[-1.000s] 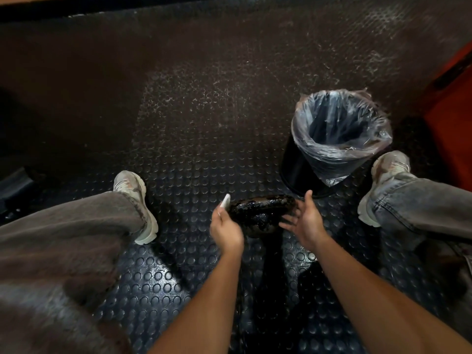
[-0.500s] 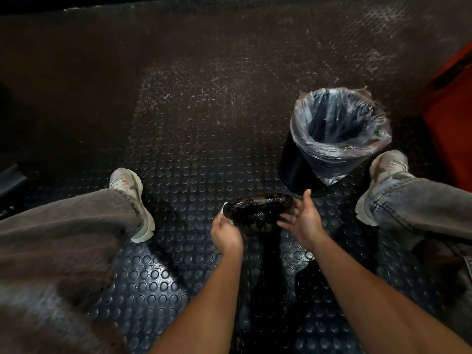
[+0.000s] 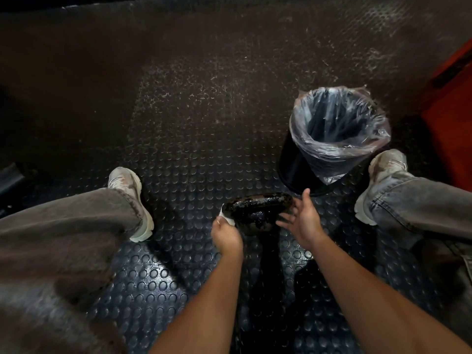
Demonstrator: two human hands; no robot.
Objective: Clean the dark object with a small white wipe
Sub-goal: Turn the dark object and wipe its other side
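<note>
Head view, the only 1: dark object (image 3: 258, 210) sat low centre over the studded floor mat (image 3: 194, 139), between both hands, long axis running left-right across the frame. Left hand (image 3: 226, 235) was at its left end, fingers curled, pinching the small white wipe (image 3: 226, 218) against that end. So the object lay just right of the grip; my read is the next stroke would run rightward along the long axis. Right hand (image 3: 302, 221) was at the right end, fingers spread and straight, touching or bracing the object, not wrapped round it. Both hands equally near, left one carried the wipe.

Hard to make out: what the object actually was, glossy, mottled, dark on dark. Its underside and whatever held it up were lost in shadow. Most of the wipe was hidden by the left hand. Lined bin (image 3: 337, 134) stood just beyond the right hand.
</note>
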